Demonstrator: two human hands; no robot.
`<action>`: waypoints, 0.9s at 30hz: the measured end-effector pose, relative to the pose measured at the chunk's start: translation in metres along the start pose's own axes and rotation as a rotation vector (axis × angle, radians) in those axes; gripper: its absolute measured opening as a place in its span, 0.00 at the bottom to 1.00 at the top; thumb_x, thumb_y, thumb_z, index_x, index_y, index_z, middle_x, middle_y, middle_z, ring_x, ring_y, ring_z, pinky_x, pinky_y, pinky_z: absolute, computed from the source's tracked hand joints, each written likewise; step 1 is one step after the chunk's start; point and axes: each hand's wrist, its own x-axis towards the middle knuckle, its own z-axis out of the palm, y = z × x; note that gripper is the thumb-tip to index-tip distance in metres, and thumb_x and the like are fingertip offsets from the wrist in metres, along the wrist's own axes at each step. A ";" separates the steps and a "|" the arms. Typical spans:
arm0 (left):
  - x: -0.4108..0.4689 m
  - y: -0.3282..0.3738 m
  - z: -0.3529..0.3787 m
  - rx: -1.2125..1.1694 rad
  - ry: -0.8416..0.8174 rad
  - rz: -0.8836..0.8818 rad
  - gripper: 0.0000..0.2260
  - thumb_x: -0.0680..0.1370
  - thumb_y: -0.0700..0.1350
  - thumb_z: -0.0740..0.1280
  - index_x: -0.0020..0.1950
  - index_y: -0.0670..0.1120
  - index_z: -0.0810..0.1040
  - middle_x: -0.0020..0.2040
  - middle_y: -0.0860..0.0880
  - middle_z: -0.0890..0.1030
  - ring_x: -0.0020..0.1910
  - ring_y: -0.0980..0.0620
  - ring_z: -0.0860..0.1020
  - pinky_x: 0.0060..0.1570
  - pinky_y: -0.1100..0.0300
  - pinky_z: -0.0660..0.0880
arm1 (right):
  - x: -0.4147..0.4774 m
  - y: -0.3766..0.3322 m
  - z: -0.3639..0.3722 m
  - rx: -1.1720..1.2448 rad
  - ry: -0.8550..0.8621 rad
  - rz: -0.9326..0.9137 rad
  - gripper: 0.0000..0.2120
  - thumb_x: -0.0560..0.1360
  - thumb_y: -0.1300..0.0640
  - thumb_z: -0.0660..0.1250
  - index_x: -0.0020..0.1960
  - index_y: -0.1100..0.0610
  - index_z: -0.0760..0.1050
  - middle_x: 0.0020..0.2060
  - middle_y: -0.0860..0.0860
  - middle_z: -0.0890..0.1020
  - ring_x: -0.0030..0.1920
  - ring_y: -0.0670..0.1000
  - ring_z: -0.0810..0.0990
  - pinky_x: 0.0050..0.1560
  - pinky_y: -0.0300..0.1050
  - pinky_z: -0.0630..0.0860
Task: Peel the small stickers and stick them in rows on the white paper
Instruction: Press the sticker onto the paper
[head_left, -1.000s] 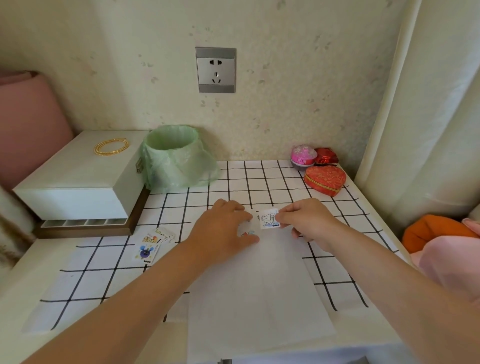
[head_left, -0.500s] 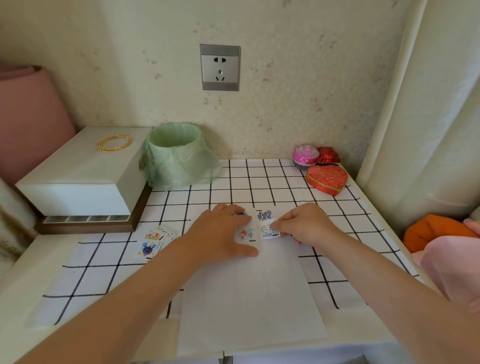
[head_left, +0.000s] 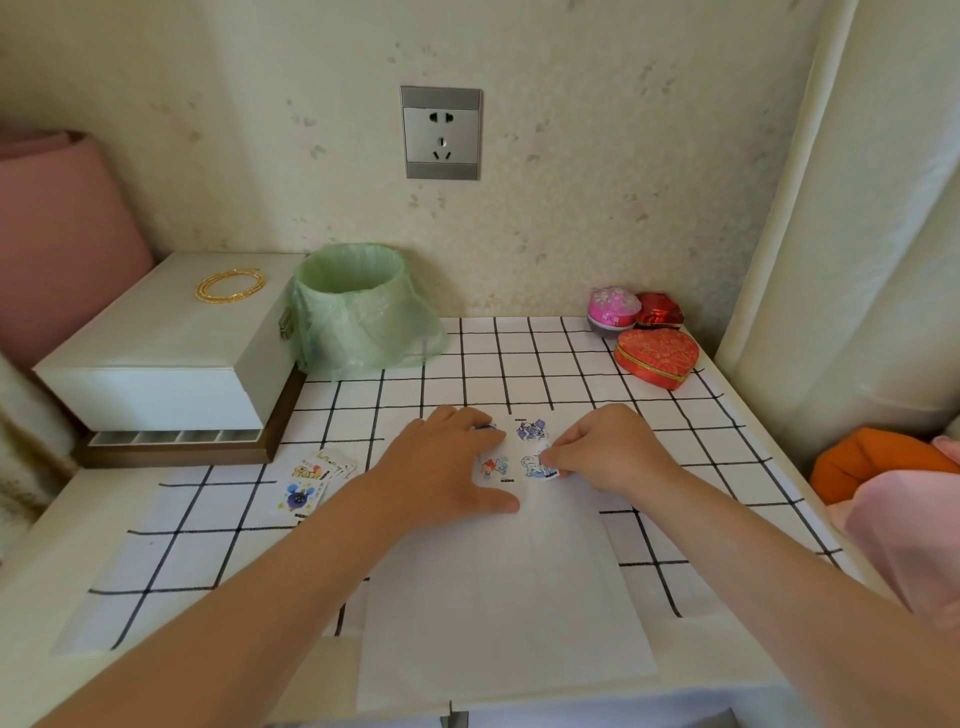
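Observation:
A sheet of white paper lies on the checked tablecloth in front of me. At its far end sit a purple sticker and a red-and-blue sticker. My left hand lies flat on the paper's far left part and partly hides another sticker under its fingers. My right hand pinches a blue sticker at its right edge, low against the paper beside the red-and-blue one. A small stack of sticker cards lies to the left of the paper.
A white box with a gold bangle stands at the back left, a green-bagged bin beside it. A red heart tin and two small boxes sit at the back right. A curtain hangs right.
My right hand has brought the blue sticker down from above the far end onto the second row. My left hand slid slightly toward me, uncovering the purple and red-and-blue stickers.

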 end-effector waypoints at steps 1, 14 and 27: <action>0.000 0.000 0.000 0.002 -0.002 -0.001 0.36 0.71 0.69 0.68 0.76 0.56 0.65 0.75 0.58 0.63 0.74 0.55 0.58 0.71 0.52 0.61 | 0.000 0.000 0.000 -0.009 0.003 0.002 0.06 0.68 0.52 0.79 0.34 0.51 0.85 0.30 0.45 0.85 0.32 0.44 0.78 0.38 0.39 0.76; -0.005 0.011 0.014 -0.137 0.063 0.182 0.24 0.78 0.50 0.66 0.74 0.51 0.70 0.73 0.55 0.68 0.72 0.53 0.64 0.70 0.55 0.65 | -0.001 -0.009 0.004 -0.236 0.051 0.066 0.06 0.64 0.47 0.78 0.37 0.48 0.85 0.37 0.46 0.84 0.42 0.49 0.83 0.39 0.41 0.78; -0.019 0.021 0.025 0.297 -0.029 0.233 0.41 0.72 0.63 0.30 0.81 0.46 0.49 0.82 0.48 0.50 0.79 0.47 0.51 0.75 0.52 0.54 | -0.021 -0.001 0.000 -0.406 0.149 -0.236 0.13 0.75 0.44 0.71 0.58 0.43 0.79 0.49 0.43 0.81 0.54 0.47 0.80 0.46 0.41 0.69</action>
